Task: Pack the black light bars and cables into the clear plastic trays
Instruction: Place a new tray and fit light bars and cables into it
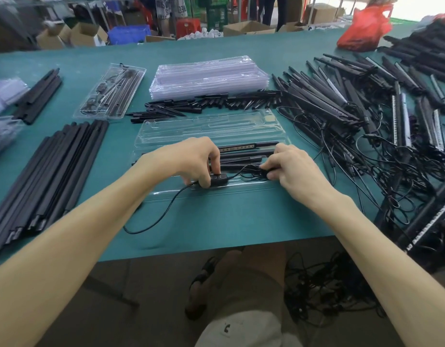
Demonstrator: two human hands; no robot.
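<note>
Green desk [216, 221] w/ loose light bars [341, 101] heaped right of the right grip [289, 166], and a stack of empty trays [208, 76] beyond both grips. The open clear tray [211, 126] lies under the grips, w/ packed bars [244, 155] seated in it just beyond the fingers. Left grip [191, 159] pinches the inline controller [219, 180]; right grip curls round the bundled cable [256, 171] in the tray's near channel.

Bright, even light; daylight is blowing out at 1 o'clock, glare is sheening the tray stack [208, 76], and edges are bowing and blurring.
</note>
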